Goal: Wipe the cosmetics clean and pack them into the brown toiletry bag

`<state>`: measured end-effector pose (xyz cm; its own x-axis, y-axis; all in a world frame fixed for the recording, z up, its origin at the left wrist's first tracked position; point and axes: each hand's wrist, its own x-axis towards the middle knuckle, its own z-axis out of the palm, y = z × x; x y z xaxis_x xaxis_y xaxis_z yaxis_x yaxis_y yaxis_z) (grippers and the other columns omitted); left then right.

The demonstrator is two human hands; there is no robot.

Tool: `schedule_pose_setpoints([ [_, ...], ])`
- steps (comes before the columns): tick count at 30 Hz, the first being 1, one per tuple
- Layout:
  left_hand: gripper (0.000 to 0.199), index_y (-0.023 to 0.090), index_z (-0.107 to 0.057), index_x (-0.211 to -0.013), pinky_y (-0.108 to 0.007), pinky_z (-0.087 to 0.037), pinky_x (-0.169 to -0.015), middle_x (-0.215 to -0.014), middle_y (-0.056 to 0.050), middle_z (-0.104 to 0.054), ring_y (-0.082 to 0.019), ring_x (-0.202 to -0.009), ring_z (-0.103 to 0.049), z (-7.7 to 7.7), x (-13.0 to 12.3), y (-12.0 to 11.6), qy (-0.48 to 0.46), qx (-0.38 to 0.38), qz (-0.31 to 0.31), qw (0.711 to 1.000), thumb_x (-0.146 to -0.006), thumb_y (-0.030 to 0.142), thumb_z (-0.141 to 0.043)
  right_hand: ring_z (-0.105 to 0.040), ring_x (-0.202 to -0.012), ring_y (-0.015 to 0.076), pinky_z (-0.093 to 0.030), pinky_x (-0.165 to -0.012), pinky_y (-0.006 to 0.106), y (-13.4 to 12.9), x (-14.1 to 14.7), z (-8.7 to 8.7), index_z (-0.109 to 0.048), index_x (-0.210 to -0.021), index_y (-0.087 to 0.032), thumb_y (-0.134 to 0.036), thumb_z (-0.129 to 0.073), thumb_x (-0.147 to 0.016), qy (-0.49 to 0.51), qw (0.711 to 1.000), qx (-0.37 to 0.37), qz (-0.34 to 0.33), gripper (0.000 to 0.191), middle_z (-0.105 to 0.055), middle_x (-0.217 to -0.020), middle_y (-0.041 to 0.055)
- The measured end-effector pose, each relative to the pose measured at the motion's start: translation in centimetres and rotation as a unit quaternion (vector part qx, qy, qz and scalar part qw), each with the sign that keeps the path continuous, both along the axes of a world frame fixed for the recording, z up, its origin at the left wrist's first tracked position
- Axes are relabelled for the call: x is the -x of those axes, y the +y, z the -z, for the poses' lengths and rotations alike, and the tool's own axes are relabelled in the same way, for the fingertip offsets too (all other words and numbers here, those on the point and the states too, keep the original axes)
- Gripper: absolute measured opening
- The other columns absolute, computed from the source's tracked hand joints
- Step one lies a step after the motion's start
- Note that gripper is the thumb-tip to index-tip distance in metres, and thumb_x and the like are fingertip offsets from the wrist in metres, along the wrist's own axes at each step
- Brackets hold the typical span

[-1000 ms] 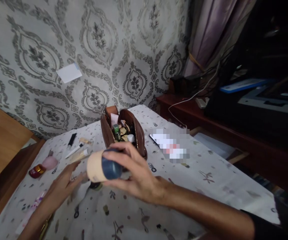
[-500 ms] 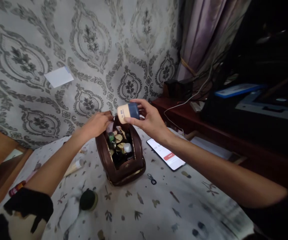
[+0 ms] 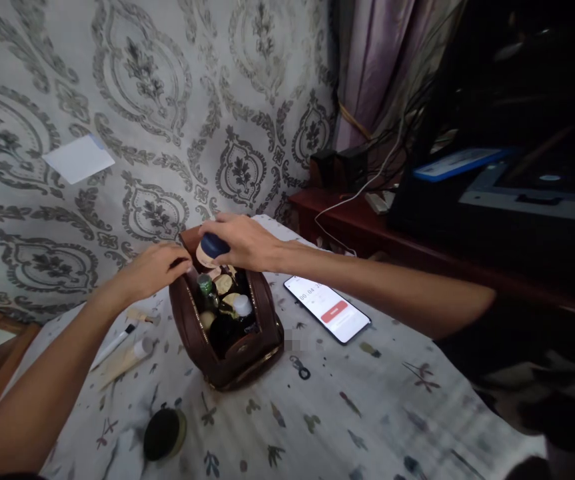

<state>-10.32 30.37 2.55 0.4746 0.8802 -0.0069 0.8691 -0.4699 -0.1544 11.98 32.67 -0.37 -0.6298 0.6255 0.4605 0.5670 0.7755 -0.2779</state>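
My right hand (image 3: 240, 241) is closed around a small cream-coloured jar with a dark blue lid (image 3: 213, 248), tilted over the far end of a brown leather toiletry bag (image 3: 202, 340). The bag stands unzipped, with its mouth facing up. Inside it are several cosmetics, among them a green-capped bottle (image 3: 206, 285), a white cap (image 3: 242, 306) and gold-coloured round pieces (image 3: 224, 285). At the bag's far left rim, my left hand (image 3: 154, 268) pinches the edge, its fingertips partly hidden.
A lit phone (image 3: 330, 310) lies right of the bag on the patterned cloth (image 3: 317, 407). Near the front is a dark round container (image 3: 164, 433). Left of the bag lie a pale tube (image 3: 127, 360) and a slim white stick (image 3: 112, 347). A dark red shelf (image 3: 312, 207) borders the right.
My right hand has moved the jar left and down, from above the bag into its far end. My left hand stays at the rim. The view has shifted slightly to the right.
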Motion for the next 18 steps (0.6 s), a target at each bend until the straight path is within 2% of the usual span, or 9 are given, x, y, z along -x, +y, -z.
schedule_pose_setpoints([
  [4,0.044,0.023,-0.074,-0.089,-0.041,-0.048,-0.096,-0.105,-0.008,-0.075,-0.03,-0.105,-0.066,0.7,0.8,-0.3,-0.007,-0.032,0.007,0.999,-0.095,0.041,-0.034,-0.06,-0.092,0.0222,-0.033,-0.065,0.026,0.5,2.2,-1.0,-0.062,-0.117,-0.019,-0.026,-0.072,-0.08,-0.114,0.993,0.027,-0.008,0.039,-0.067,-0.108,0.0066],
  [7,0.047,0.02,-0.075,-0.094,-0.043,-0.048,-0.095,-0.11,-0.011,-0.074,-0.032,-0.106,-0.066,1.0,0.9,-0.6,0.008,-0.052,0.002,0.999,-0.096,0.039,-0.032,-0.063,-0.096,0.0217,-0.036,-0.065,0.025,1.6,3.7,-1.2,-0.064,-0.116,-0.019,-0.026,-0.076,-0.077,-0.154,0.985,0.065,-0.034,0.042,-0.07,-0.109,0.0047],
  [9,0.048,0.018,-0.075,-0.098,-0.043,-0.049,-0.093,-0.113,-0.012,-0.074,-0.032,-0.107,-0.066,1.1,0.8,-0.9,0.014,-0.059,-0.003,0.998,-0.096,0.038,-0.032,-0.064,-0.099,0.0218,-0.04,-0.069,0.025,2.4,4.6,-1.3,-0.066,-0.115,-0.018,-0.024,-0.079,-0.075,-0.176,0.981,0.063,-0.047,0.043,-0.071,-0.11,0.0053],
  [15,0.045,0.018,-0.076,-0.095,-0.039,-0.05,-0.093,-0.109,-0.011,-0.075,-0.028,-0.102,-0.067,1.4,0.6,-1.1,0.003,-0.081,-0.014,0.997,-0.095,0.036,-0.034,-0.065,-0.107,0.0215,-0.045,-0.08,0.022,4.1,6.5,-0.6,-0.067,-0.117,-0.014,-0.023,-0.08,-0.077,-0.266,0.959,0.059,-0.074,0.042,-0.072,-0.115,0.0063],
  [18,0.045,0.017,-0.075,-0.098,-0.04,-0.049,-0.096,-0.11,-0.012,-0.074,-0.028,-0.104,-0.066,1.6,0.6,-0.9,0.005,-0.085,-0.012,0.996,-0.096,0.037,-0.036,-0.064,-0.114,0.0244,-0.048,-0.086,0.024,4.4,7.2,0.3,-0.063,-0.125,-0.015,-0.024,-0.079,-0.078,-0.27,0.96,0.056,-0.058,0.05,-0.07,-0.124,0.0088],
])
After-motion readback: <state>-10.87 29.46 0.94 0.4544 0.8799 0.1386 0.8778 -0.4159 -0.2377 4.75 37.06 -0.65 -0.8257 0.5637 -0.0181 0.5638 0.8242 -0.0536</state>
